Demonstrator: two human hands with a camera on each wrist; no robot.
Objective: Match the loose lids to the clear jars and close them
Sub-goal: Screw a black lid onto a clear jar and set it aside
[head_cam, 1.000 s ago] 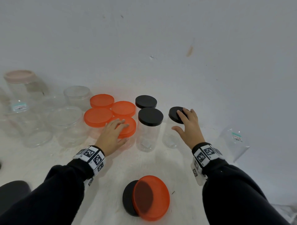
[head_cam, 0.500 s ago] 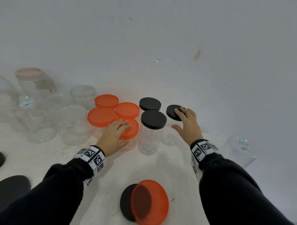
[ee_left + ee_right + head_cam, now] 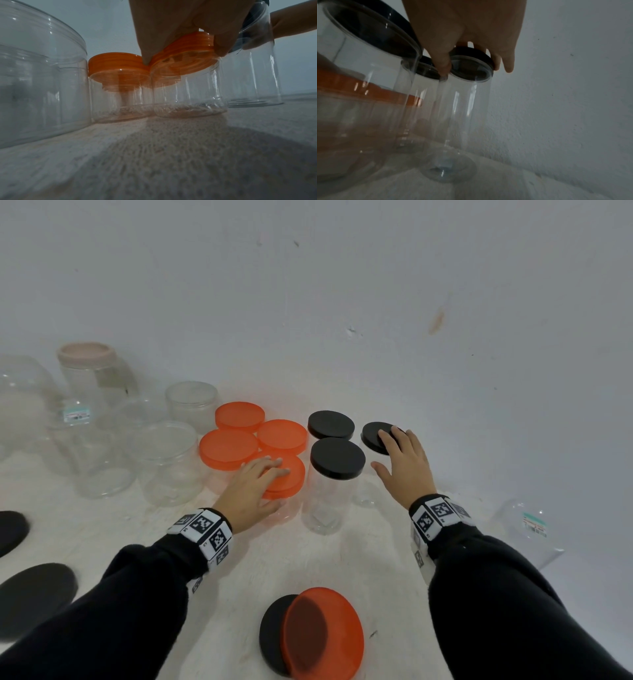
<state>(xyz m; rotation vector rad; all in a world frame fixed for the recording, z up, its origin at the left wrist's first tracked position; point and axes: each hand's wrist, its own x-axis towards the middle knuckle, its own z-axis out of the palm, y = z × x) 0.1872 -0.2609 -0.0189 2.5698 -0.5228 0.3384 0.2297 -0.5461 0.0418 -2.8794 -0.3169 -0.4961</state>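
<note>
Soft even light, dim blurry wrist views

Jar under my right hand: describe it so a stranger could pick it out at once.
Start at the white wall. Right of the orange lids stand three tall clear jars with black lids. Take the rightmost jar: alone among them, its lid is gripped by the right hand.

Flat black round lid (image 3: 272, 637) — mostly hidden under the loose translucent orange round lid (image 3: 323, 635). Far left of that: flat black disc (image 3: 12, 532) — cut by frame edge.
</note>
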